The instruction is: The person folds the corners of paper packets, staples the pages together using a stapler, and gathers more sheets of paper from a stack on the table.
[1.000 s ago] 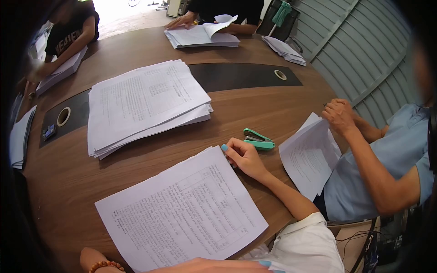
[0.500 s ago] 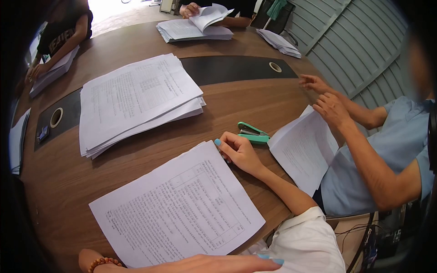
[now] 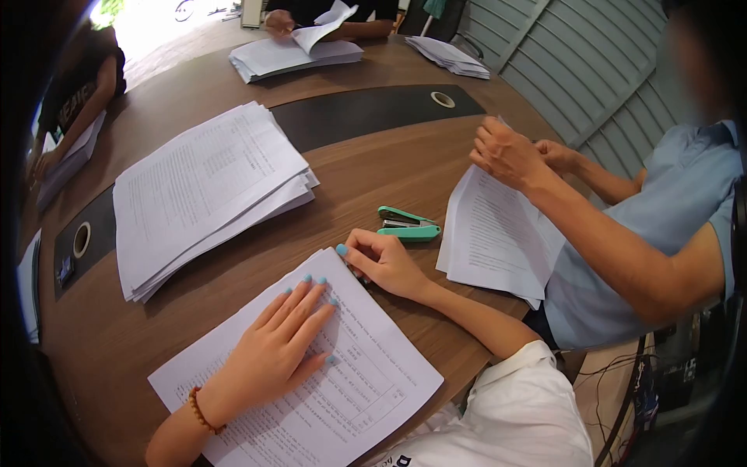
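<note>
A stack of printed sheets (image 3: 381, 381) lies on the table in front of me. My left hand (image 3: 284, 338), wearing a beaded bracelet, rests flat on the top page with its fingers stretched out. At the far right corner of the stack, my right hand (image 3: 381, 263) is closed, its thumb on the paper's edge and the other fingers curled. What lies beneath those curled fingers is partly hidden. Just beyond the right hand sits a green stapler (image 3: 408, 225), untouched.
A taller paper pile (image 3: 206, 198) stands at the left on the wooden table (image 3: 373, 179). To my right, a person in blue (image 3: 622, 257) handles printed sheets (image 3: 498, 233). Two other people sit across with paper stacks (image 3: 299, 58). More sheets (image 3: 447, 56) lie at the far edge.
My left hand has moved from the near edge up onto the page and lies flat there. My right hand keeps to the corner. The neighbour's hands have come together over their sheets.
</note>
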Available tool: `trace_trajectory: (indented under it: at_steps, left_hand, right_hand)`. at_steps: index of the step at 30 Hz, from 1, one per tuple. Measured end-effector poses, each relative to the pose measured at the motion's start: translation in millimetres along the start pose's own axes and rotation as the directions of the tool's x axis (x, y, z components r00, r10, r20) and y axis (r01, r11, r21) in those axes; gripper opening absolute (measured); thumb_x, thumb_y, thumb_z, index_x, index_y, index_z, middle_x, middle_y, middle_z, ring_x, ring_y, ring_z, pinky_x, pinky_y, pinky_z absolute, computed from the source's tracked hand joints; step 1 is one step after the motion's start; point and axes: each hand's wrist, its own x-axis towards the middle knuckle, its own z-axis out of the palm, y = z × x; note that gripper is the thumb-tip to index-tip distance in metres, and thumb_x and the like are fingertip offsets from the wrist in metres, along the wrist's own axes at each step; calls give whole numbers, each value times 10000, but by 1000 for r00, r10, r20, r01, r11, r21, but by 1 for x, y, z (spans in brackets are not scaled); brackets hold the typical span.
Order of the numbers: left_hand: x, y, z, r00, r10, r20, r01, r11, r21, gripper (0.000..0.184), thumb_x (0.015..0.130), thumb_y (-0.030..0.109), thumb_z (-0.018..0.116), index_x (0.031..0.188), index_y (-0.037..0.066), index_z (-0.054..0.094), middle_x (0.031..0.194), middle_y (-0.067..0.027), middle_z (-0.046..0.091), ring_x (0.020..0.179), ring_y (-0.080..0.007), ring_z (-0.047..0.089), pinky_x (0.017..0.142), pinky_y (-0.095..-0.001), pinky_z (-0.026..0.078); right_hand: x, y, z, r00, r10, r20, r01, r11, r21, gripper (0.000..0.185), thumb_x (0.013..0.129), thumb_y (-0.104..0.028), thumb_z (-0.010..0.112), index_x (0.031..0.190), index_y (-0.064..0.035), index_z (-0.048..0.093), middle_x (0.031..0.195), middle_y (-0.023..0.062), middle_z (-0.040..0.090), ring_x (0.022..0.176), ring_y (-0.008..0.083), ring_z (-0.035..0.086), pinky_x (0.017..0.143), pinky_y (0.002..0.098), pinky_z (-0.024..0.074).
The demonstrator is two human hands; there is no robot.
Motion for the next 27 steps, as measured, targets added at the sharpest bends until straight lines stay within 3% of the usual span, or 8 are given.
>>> trace_trajectory:
  at_steps: [1,4,19,22,24,25,27]
  left_hand:
    - [0,0,1,999,33,13,-34,995,98,504,852,258,611,1265,16,454,1385,-212,385,1311,-363,337,1072,-451,291]
    - [1,1,0,998,-9,58,5,997,75,565,801,225,642,1283,15,435,1418,-202,345,1343,-358,282,1097,-453,253]
    - [1,2,-3,996,-37,77,34,999,35,556,808,210,632,1292,32,427,1442,-191,312,1356,-352,258,1106,-443,233]
    - [2,4,-6,998,-17,54,14,999,48,528,822,226,645,1270,33,444,1408,-198,358,1326,-356,314,1086,-444,274]
    - [2,4,-8,997,-31,70,30,999,10,527,827,225,641,1277,41,439,1418,-190,347,1337,-352,295,1093,-444,263]
    - [2,3,-10,995,-43,87,46,998,-33,526,832,223,637,1285,48,434,1428,-183,336,1348,-349,275,1100,-444,252]
    - [2,2,-11,994,-61,95,70,993,-94,525,840,217,630,1294,50,426,1437,-177,325,1357,-344,257,1107,-444,237]
  right_hand:
    - [0,0,0,1000,-4,3,4,1000,5,218,938,-205,539,800,-36,530,614,-31,504,535,15,438,465,181,350]
    - [0,2,1,999,-35,-4,35,999,11,222,936,-206,542,795,-35,527,604,-33,502,524,14,437,454,182,347]
    - [0,1,1,996,-74,-43,73,997,-20,230,898,-167,552,765,20,535,540,24,510,514,67,462,473,253,368]
    - [-5,-6,0,989,-139,-59,133,986,-105,203,915,-193,565,815,-16,551,633,-2,557,558,48,526,486,215,417]
    - [-20,-28,-4,930,-338,-145,249,869,-427,145,874,-153,602,841,-17,565,679,47,597,586,125,595,525,252,466]
    - [-30,-39,-6,929,-340,-147,251,869,-426,145,874,-153,602,841,-17,565,679,47,597,586,125,595,525,252,466]
    - [-57,-60,-12,924,-378,-49,265,729,-631,109,834,-117,627,839,-18,582,711,79,605,607,193,612,547,278,479]
